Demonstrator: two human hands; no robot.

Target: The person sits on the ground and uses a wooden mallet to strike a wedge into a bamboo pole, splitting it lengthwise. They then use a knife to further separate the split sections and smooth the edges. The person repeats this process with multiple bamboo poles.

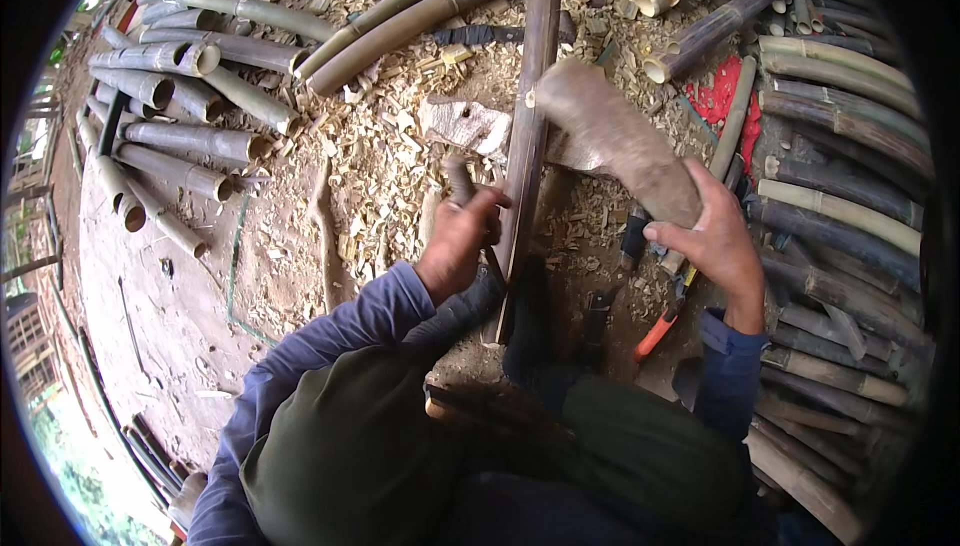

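Left fingers point(486, 203) clench a handle point(460, 179), possibly a knife's; right fingers point(705, 187) clasp a club point(622, 138); bamboo pole point(525, 151) points forward lengthwise.

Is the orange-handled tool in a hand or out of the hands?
Out: the orange-handled tool lies untouched; the right hand grips a wooden block, the left hand a brown handle.

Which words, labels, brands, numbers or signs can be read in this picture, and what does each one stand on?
None can be read anywhere in this view.
Wood block in the right hand: motion-blurred, no lettering seen.
Bamboo pole beside the left hand: no lettering seen.
Red sheet: crumpled, no lettering can be made out.
Orange handle: too small to tell whether it is marked.
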